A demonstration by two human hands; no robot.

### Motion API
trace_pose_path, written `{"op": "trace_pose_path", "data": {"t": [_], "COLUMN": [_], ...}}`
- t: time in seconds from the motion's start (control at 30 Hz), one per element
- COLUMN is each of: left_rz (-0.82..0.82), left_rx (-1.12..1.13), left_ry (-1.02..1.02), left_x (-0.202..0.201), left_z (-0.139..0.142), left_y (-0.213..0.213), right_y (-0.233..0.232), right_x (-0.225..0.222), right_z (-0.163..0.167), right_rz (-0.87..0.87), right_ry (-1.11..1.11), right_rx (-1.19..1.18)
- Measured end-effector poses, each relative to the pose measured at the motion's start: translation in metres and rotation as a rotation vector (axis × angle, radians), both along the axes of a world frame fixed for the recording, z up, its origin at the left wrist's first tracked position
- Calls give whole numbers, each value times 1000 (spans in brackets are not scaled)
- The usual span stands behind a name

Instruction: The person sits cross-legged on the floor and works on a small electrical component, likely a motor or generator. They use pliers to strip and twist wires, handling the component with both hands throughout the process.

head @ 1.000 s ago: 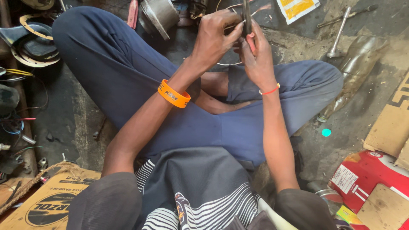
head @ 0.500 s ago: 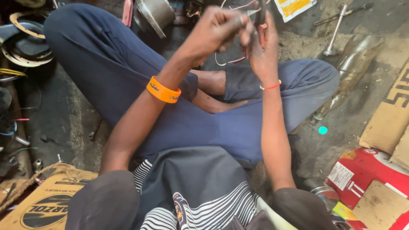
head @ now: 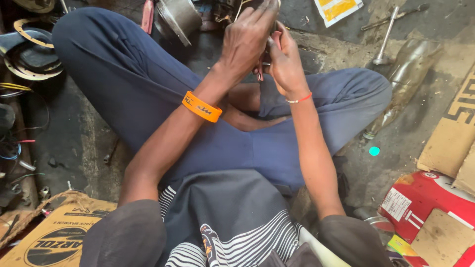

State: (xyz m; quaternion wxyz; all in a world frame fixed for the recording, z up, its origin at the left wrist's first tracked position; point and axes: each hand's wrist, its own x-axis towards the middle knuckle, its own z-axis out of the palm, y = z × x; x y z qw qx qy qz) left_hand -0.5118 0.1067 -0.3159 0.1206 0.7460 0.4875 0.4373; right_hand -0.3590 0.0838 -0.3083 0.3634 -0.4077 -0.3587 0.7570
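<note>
I sit cross-legged on a dirty floor in blue trousers, with both hands raised together over my knees. My left hand point(head: 247, 42), with an orange wristband point(head: 202, 107) on its wrist, pinches thin wires point(head: 241, 9) at the top edge of the view. My right hand point(head: 284, 62), with a red thread round its wrist, grips a small red-handled tool point(head: 260, 74). The two hands touch, and most of the tool is hidden between them.
Behind the hands lies a metal pot point(head: 178, 17). To the right are a metal rod point(head: 386, 34), a glass bottle point(head: 405, 74) and a yellow packet point(head: 339, 10). Cardboard point(head: 452, 143) and a red box point(head: 425, 202) lie lower right, a cardboard box point(head: 54, 237) lower left, metal rings point(head: 29, 49) far left.
Both hands have moved up and away from my body, closer together. The loose wire loops seen below my left hand are now hidden or out of the view.
</note>
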Motion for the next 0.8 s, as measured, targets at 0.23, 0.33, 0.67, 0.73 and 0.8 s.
{"op": "trace_pose_path", "data": {"t": [0.23,0.33,0.67,0.73,0.8], "left_rz": [127,85,-222,-263,-300], "left_rx": [-224,-489,-179,-125,-108], "left_ry": [221,347,27,5,-15], "left_x": [-3,-5,-16,-19,-22], "left_z": [-2,1,17,21,25], "left_y": [1,2,2,2,2], "right_y": [-4,-6,-14,-15,-16], "right_x": [-9,-10,0,2,5], "right_z": [-4,-3,10,14,18], "right_rz": [-23,-134,-153,-129,-104], "right_ry": [-89,-276,-646,-624,-561], "right_rx": [-14,79,516,478,462]}}
